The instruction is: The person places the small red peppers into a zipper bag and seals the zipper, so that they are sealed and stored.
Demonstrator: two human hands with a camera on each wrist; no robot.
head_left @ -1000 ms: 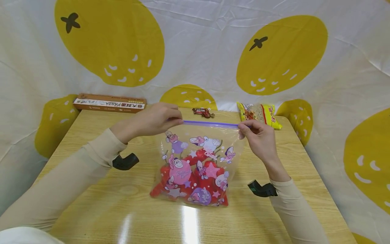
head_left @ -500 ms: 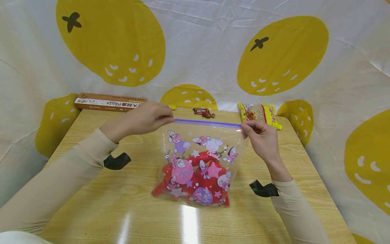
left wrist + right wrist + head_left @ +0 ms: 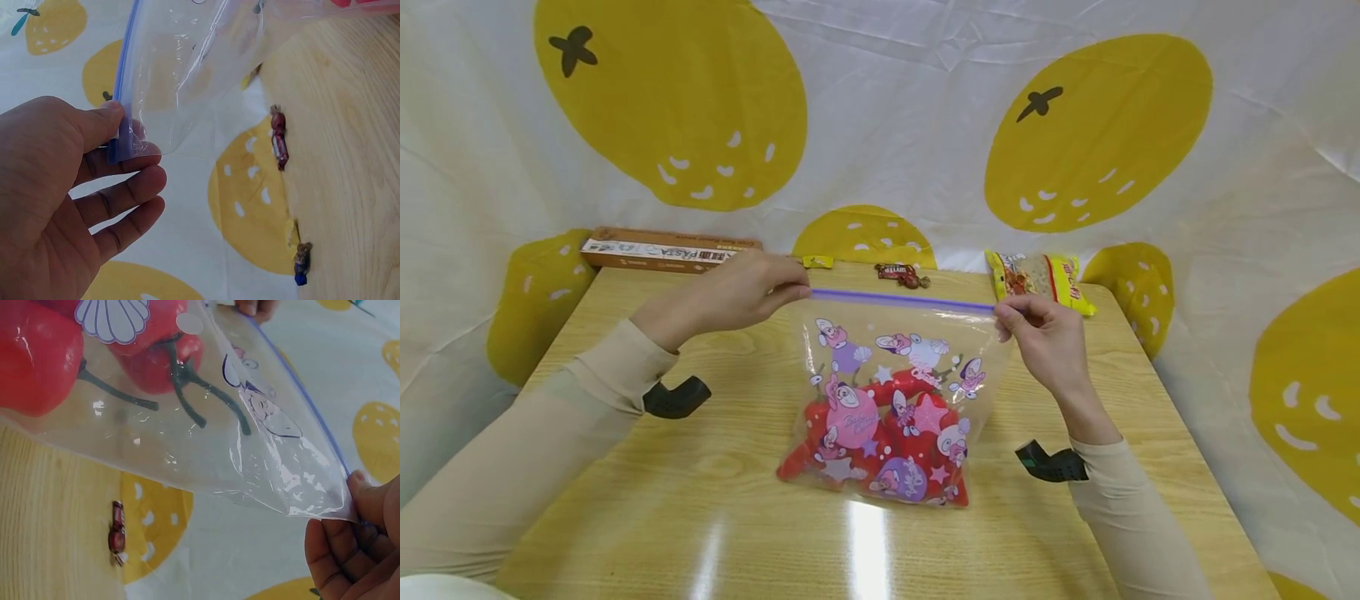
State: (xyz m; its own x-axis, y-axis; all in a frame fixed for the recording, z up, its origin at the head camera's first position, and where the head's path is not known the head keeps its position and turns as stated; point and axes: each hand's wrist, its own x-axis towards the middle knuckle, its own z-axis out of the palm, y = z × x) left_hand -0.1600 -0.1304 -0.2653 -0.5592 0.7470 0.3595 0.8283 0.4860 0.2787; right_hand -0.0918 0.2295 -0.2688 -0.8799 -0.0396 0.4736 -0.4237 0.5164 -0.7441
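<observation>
A clear zip-lock bag (image 3: pixel 857 417) with pink and purple cartoon prints stands upright at the middle of the wooden table. Through its film show red peppers (image 3: pixel 40 359) with green stems, heaped in the lower part. My left hand (image 3: pixel 722 292) pinches the left end of the purple zip strip (image 3: pixel 128 69) between thumb and index finger, its other fingers spread loosely. At the strip's opposite end, my right hand (image 3: pixel 1052 346) pinches the top right corner, with the thumb on the near side. Between the two hands the strip runs taut, its edges together.
Along the back edge of the table (image 3: pixel 715 500) lie a brown pasta box (image 3: pixel 655 250), a small yellow wrapped candy (image 3: pixel 817 262), dark red wrapped candies (image 3: pixel 898 273) and a yellow food packet (image 3: pixel 1045 279). A fruit-print cloth (image 3: pixel 895 125) hangs behind the table.
My left hand has slid left along the zip strip to its end, uncovering more strip and the yellow candy behind. The bag has shifted slightly right. My right hand has barely moved.
</observation>
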